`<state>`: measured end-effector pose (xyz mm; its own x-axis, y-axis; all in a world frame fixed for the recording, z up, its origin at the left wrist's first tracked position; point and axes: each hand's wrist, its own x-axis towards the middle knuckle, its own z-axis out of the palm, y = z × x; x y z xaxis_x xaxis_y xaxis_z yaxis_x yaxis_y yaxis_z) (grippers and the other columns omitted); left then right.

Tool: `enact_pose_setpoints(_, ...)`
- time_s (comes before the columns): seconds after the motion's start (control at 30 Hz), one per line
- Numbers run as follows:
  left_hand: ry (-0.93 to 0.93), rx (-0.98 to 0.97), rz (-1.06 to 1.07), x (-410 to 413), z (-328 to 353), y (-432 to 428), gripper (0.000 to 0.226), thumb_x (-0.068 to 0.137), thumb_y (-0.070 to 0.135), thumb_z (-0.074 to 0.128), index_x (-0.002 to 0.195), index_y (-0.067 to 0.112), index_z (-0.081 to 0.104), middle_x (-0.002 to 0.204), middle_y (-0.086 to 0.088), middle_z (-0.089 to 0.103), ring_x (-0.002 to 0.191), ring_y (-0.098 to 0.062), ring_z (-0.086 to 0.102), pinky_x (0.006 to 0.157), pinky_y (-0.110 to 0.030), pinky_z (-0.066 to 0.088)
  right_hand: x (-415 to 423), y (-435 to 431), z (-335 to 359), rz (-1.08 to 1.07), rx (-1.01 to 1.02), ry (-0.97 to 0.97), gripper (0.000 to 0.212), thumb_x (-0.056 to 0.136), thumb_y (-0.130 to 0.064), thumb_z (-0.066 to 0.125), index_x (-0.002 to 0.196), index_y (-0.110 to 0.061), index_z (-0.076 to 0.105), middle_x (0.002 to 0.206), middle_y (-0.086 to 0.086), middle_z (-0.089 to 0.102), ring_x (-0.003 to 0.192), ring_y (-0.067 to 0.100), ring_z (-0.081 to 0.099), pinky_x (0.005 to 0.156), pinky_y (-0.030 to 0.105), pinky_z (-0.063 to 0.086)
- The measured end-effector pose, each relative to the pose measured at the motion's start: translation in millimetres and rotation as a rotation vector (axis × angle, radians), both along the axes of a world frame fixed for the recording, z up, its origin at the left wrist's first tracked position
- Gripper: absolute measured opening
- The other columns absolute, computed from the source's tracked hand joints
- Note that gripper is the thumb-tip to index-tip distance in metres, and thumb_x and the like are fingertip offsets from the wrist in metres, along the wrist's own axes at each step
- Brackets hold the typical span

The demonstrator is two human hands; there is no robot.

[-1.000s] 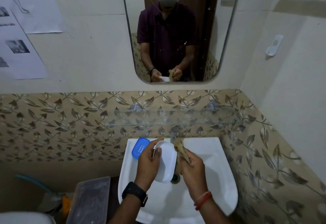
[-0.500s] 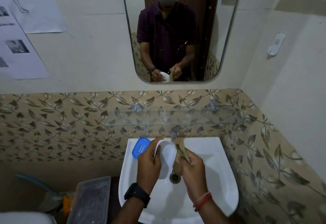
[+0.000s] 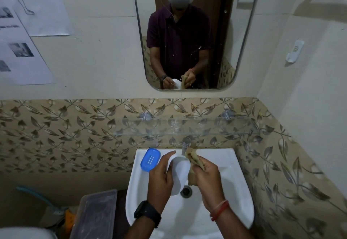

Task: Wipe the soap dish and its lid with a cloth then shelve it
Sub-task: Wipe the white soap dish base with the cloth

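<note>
White plastic is filling the left hand [image 3: 161,179]: its fingers are curling round the left edge of the white soap-dish piece [image 3: 179,173], holding it tilted over the sink [image 3: 232,178]. The right hand [image 3: 206,177], just beside it, is gripping a bunched tan cloth [image 3: 195,160] that is touching the piece's right rim. The blue soap-dish piece [image 3: 150,159] is lying on the sink's back-left rim. A second ago the white piece was covering the drain [image 3: 186,191]; now the drain is showing.
</note>
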<state>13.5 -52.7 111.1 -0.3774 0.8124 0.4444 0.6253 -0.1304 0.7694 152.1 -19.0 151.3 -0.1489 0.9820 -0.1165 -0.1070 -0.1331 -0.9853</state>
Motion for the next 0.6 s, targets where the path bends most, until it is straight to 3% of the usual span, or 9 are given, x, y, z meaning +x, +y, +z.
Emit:
enact_pose_setpoints(0.07,-0.019,-0.019,0.021,1.3,-4.9,0.0,0.031,0.098,0.006,0.060,0.128,0.012,0.064,0.098,-0.018,0.073,0.084,-0.037,0.069,0.082,-0.029,0.053,0.9,-1.1,-1.5,-0.015,-0.023,-0.017,0.035,0.095,-0.005,0.056,0.110,-0.030,0.075,0.102,-0.004,0.077,0.089,0.021,0.072,0.068,0.043,0.062)
enact_pose_setpoints(0.17,-0.050,-0.013,0.024,4.1,-6.0,-4.2,0.028,0.098,0.027,0.054,0.118,0.014,0.068,0.102,0.001,0.073,0.091,-0.021,0.071,0.081,-0.004,0.046,-1.1,2.9,1.7,-0.007,0.031,-0.150,0.036,0.095,-0.001,0.054,0.109,-0.026,0.077,0.103,-0.006,0.076,0.091,0.017,0.070,0.064,0.027,0.057)
enact_pose_setpoints(0.23,-0.025,-0.005,0.014,4.0,-3.3,-4.0,0.028,0.100,0.035,0.051,0.108,0.015,0.070,0.085,0.014,0.067,0.077,-0.004,0.067,0.070,0.001,0.042,-3.6,0.5,10.2,0.027,0.236,-0.298,0.042,0.093,0.004,0.054,0.110,-0.029,0.075,0.104,-0.017,0.071,0.092,-0.003,0.066,0.074,0.013,0.052)
enact_pose_setpoints(0.3,0.021,0.008,0.006,2.9,-1.5,-1.2,0.015,0.098,0.025,0.055,0.100,0.017,0.067,0.071,0.023,0.056,0.068,0.008,0.061,0.061,0.001,0.038,-5.7,-5.9,17.5,0.060,0.468,-0.429,0.045,0.089,0.009,0.056,0.118,-0.023,0.071,0.114,-0.024,0.062,0.104,-0.024,0.054,0.091,0.001,0.041)
enact_pose_setpoints(0.37,0.049,0.004,-0.005,1.2,-0.1,-1.6,0.013,0.089,0.011,0.057,0.097,0.020,0.063,0.071,0.022,0.053,0.069,0.008,0.058,0.058,-0.003,0.038,-3.8,-7.2,16.8,0.113,0.587,-0.508,0.051,0.085,0.014,0.053,0.122,-0.017,0.069,0.122,-0.021,0.058,0.113,-0.026,0.046,0.102,0.003,0.035)
enact_pose_setpoints(0.43,0.084,0.015,-0.027,-0.9,1.4,-5.4,0.024,0.086,0.008,0.057,0.103,0.023,0.061,0.081,0.018,0.059,0.073,0.004,0.056,0.062,0.000,0.039,1.9,-4.9,14.7,0.122,0.560,-0.491,0.054,0.084,0.016,0.050,0.120,-0.020,0.071,0.124,-0.015,0.063,0.115,-0.016,0.053,0.104,0.013,0.042)
enact_pose_setpoints(0.53,0.129,0.075,-0.047,-1.7,3.6,-11.9,0.028,0.091,0.020,0.054,0.118,0.024,0.061,0.098,0.018,0.063,0.088,0.011,0.053,0.077,0.009,0.035,9.1,-0.3,13.8,0.071,0.352,-0.387,0.057,0.090,0.012,0.049,0.102,-0.036,0.075,0.104,-0.012,0.075,0.090,0.004,0.068,0.079,0.029,0.059)
enact_pose_setpoints(0.6,0.134,0.098,-0.069,-0.8,5.8,-13.1,0.029,0.091,0.025,0.051,0.119,0.024,0.060,0.099,0.015,0.065,0.090,0.009,0.055,0.079,0.007,0.035,8.3,-2.4,18.7,0.055,0.402,-0.385,0.060,0.088,0.014,0.048,0.099,-0.040,0.072,0.102,-0.020,0.072,0.092,-0.005,0.067,0.083,0.022,0.056)
